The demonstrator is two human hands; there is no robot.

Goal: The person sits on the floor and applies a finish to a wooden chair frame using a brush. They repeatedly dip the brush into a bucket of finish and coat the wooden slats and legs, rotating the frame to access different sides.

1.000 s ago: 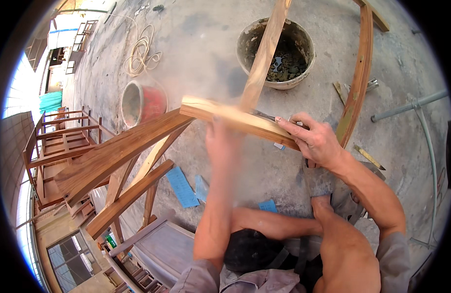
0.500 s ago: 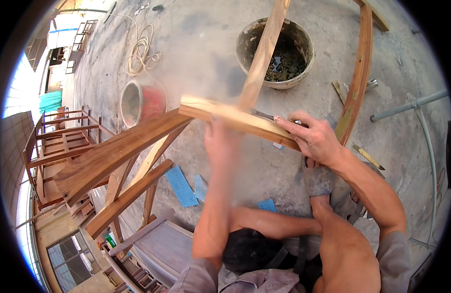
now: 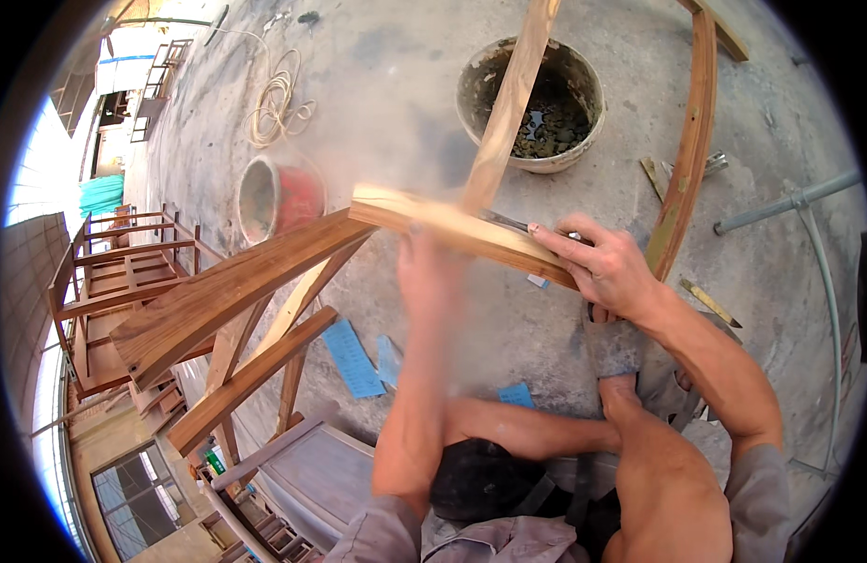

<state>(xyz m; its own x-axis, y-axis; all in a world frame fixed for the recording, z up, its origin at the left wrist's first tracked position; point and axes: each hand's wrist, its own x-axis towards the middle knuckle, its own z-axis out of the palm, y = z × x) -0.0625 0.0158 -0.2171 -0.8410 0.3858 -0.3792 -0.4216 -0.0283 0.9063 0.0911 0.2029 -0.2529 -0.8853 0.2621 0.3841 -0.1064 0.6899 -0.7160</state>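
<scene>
Steadying a wooden frame over the concrete floor (image 3: pixel 386 103), I have its long pale rail (image 3: pixel 510 103) stretching away from me, across the view of a crusted tub (image 3: pixel 544 165), with a thick brown beam (image 3: pixel 241 286) slanting off to my left. The crossbar (image 3: pixel 494 241) I am working on lies in front of me, seeming to meet the rail's near end. My right hand (image 3: pixel 607 266) is curled round its right end, index finger along the top. My left hand (image 3: pixel 428 272) is a blur at its near side; I cannot tell whether it grips. I judge this step to be quick rubbing of the crossbar; the next move calls for a firm right hold and even left pressure. A blue paper sheet (image 3: pixel 353 359) on the floor carries rows of marks too small to read. By my right fingertips, a slim dark strip (image 3: pixel 506 221) shows no legible brand.
</scene>
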